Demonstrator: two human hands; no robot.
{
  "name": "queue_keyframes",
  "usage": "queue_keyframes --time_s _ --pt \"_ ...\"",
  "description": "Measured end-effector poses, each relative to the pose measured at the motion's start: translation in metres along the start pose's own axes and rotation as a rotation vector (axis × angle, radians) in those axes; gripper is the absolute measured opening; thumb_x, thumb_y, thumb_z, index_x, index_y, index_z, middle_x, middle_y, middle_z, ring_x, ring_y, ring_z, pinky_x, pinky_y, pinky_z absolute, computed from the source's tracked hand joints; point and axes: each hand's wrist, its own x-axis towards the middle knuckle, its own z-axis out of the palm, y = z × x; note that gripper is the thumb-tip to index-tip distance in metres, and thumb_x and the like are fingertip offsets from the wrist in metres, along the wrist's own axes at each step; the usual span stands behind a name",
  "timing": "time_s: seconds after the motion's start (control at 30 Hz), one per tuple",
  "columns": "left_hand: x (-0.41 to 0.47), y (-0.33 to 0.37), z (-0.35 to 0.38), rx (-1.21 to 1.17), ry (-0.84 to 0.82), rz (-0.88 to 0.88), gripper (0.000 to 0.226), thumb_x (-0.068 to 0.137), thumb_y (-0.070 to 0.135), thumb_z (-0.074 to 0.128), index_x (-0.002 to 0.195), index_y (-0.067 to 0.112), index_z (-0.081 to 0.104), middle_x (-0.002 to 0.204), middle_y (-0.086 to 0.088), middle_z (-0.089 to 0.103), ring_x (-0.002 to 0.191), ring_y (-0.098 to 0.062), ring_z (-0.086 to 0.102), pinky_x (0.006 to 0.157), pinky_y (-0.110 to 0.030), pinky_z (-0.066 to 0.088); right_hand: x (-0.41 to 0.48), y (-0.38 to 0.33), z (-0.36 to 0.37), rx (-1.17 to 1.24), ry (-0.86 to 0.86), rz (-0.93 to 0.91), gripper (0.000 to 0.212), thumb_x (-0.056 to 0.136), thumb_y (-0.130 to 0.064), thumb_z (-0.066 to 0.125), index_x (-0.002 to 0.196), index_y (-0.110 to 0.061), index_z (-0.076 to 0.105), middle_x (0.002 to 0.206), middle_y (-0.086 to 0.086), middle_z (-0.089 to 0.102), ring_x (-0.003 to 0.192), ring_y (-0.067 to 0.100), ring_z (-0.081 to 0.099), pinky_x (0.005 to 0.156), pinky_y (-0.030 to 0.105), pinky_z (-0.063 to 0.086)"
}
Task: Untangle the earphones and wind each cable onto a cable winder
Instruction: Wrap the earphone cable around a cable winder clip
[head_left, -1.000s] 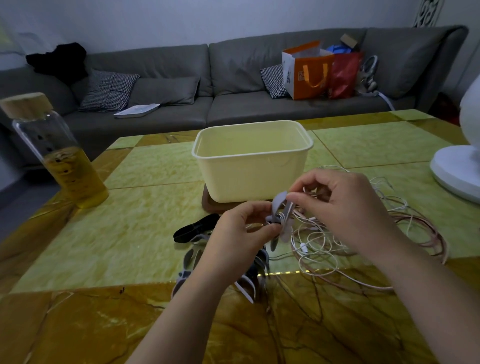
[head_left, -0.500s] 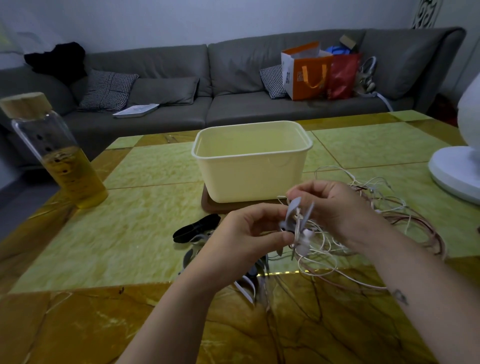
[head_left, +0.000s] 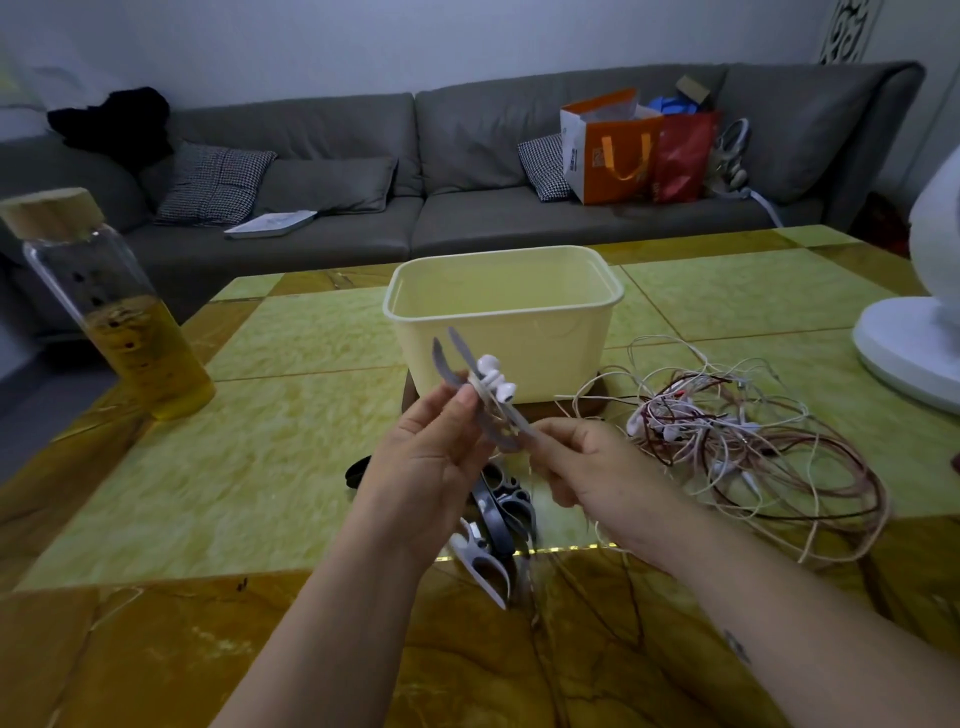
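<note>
cable winder (head_left: 462, 351) now sits higher than a second ago, before the cream tub (head_left: 545, 358), with white earbuds (head_left: 489, 365) clipped at its middle. my left hand (head_left: 426, 457) pinches its stem and my right hand (head_left: 587, 467) pinches its lower tip. this set looks wound; the cable tangle (head_left: 727, 431) waits at right.

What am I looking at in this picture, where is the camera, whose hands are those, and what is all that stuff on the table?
There is no machine here. A person wears one wide-angle camera on the head, and it looks down at their own bare hands. The left hand holds up a grey fishbone-shaped cable winder with white earbuds seated on it. The right hand pinches its lower end. On the green and yellow marble table lie a tangle of white and reddish earphone cables, spare grey and white winders, a cream plastic tub, a glass bottle with a wooden lid and a white fan base. A grey sofa stands behind.
</note>
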Motion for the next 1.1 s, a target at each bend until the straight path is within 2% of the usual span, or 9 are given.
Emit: queue_keyframes --time_s 0.07,0.17,0.27,0.37,0.47,0.63,0.83,1.0,1.1 --pt "0.002 0.000 -0.004 -0.022 0.067 -0.014 0.028 0.075 0.015 0.061 0.102 0.012 0.068 0.092 -0.002 0.075 0.082 -0.012 0.070 0.081 -0.025 0.055 -0.004 -0.005 0.002 -0.156 -0.046 -0.050 0.019 0.095 -0.027 0.054 0.101 -0.017 0.069 0.050 -0.020 0.055 0.047 -0.003 0.049 0.050 0.012 0.038" --pt "0.005 -0.002 -0.007 -0.035 0.132 -0.013 0.037 0.074 0.016 0.063 0.110 0.012 0.068 0.097 -0.002 0.075 0.086 -0.011 0.069 0.088 -0.027 0.051 -0.007 -0.006 0.003 -0.358 -0.023 -0.122 0.016 0.095 -0.028 0.056 0.102 -0.029 0.071 0.079 -0.012 0.072 0.075 -0.004 0.064 0.070 0.012 0.050" --pt "0.007 -0.004 -0.010 -0.031 0.188 0.017 0.039 0.075 0.014 0.064 0.114 0.010 0.064 0.097 -0.003 0.074 0.085 -0.011 0.070 0.083 -0.025 0.053 -0.011 -0.008 0.003 -0.516 0.000 -0.206 0.017 0.096 -0.028 0.055 0.099 -0.033 0.071 0.058 -0.015 0.059 0.052 -0.001 0.047 0.051 0.011 0.037" --pt "0.004 -0.007 -0.007 0.159 0.216 0.063 0.026 0.084 0.009 0.064 0.110 0.011 0.063 0.100 -0.004 0.074 0.091 -0.015 0.070 0.080 -0.026 0.054 -0.015 -0.010 0.004 -0.619 0.008 -0.332 0.017 0.096 -0.027 0.055 0.094 -0.026 0.072 0.053 -0.016 0.054 0.047 0.003 0.045 0.048 0.017 0.035" --pt "0.002 -0.011 -0.003 0.412 0.198 0.119 0.021 0.086 0.010 0.067 0.105 0.018 0.064 0.090 0.005 0.076 0.086 -0.011 0.071 0.074 -0.023 0.053 -0.016 -0.016 -0.002 -0.583 0.113 -0.445 0.018 0.095 -0.026 0.057 0.091 -0.018 0.073 0.059 -0.010 0.061 0.051 0.006 0.053 0.049 0.017 0.039" --pt "0.000 -0.014 0.001 0.680 0.123 0.134 0.023 0.082 0.013 0.073 0.098 0.027 0.067 0.083 0.011 0.074 0.082 -0.004 0.069 0.074 -0.021 0.053 -0.015 -0.026 -0.022 -0.496 0.256 -0.492 0.018 0.091 -0.023 0.062 0.079 -0.015 0.073 0.050 -0.016 0.055 0.045 0.004 0.047 0.044 0.011 0.032" --pt "-0.007 -0.017 0.009 0.865 -0.072 0.076 0.022 0.084 0.014 0.072 0.098 0.030 0.069 0.085 0.011 0.073 0.079 -0.001 0.069 0.072 -0.015 0.053 -0.012 -0.028 -0.041 -0.433 0.369 -0.470 0.011 0.082 -0.031 0.070 0.077 -0.021 0.071 0.065 0.007 0.066 0.062 0.024 0.061 0.058 0.035 0.050" --pt "-0.011 -0.015 0.014 0.854 -0.221 0.014 0.024 0.085 0.018 0.068 0.105 0.032 0.068 0.081 0.015 0.072 0.078 0.002 0.066 0.076 -0.015 0.051 -0.009 -0.029 -0.049 -0.250 0.342 -0.375 0.016 0.079 -0.028 0.071 0.074 -0.013 0.067 0.054 -0.010 0.060 0.048 0.003 0.051 0.048 0.012 0.042" --pt "-0.012 -0.014 0.013 0.817 -0.294 -0.011 0.033 0.083 0.025 0.067 0.115 0.028 0.068 0.093 0.005 0.075 0.087 -0.005 0.068 0.083 -0.023 0.051 -0.002 -0.023 -0.053 0.036 0.257 -0.176 0.023 0.073 -0.033 0.074 0.071 -0.012 0.065 0.047 -0.010 0.054 0.039 0.002 0.044 0.041 0.014 0.036"
